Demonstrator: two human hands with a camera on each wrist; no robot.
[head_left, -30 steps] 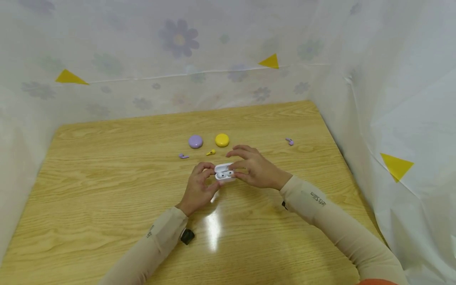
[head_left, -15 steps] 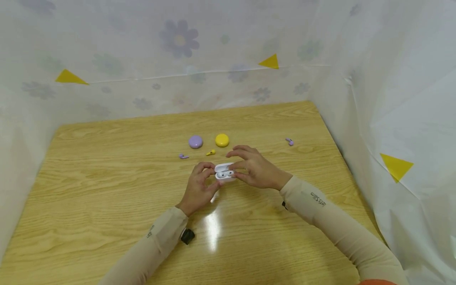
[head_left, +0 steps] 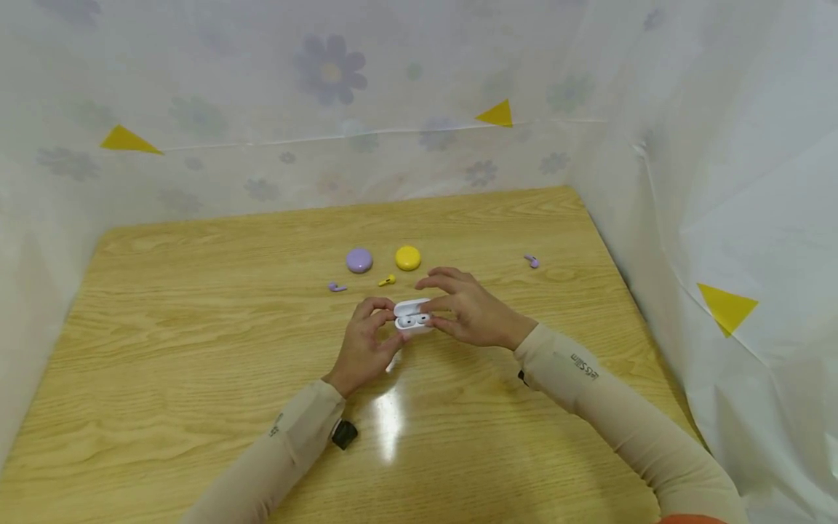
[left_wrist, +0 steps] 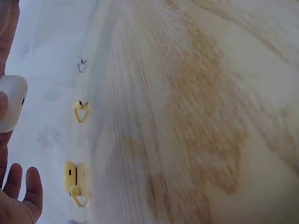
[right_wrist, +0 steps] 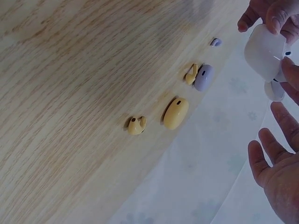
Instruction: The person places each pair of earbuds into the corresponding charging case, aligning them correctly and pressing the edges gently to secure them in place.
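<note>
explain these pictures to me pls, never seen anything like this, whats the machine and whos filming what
There is no machine here: a person works with two bare hands. The wide view comes from a camera worn on the head, looking down. The other two come from cameras worn on the wrists, which is why the table looks tipped there.

The left hand grips a small white case, lid open, while the right hand pinches its other side. Two white earbuds seem to sit inside it.

Beyond the hands lie a purple case, a yellow case, a purple earbud off to the right and another purple earbud to the left. The right wrist view shows two yellow earbuds.
</note>
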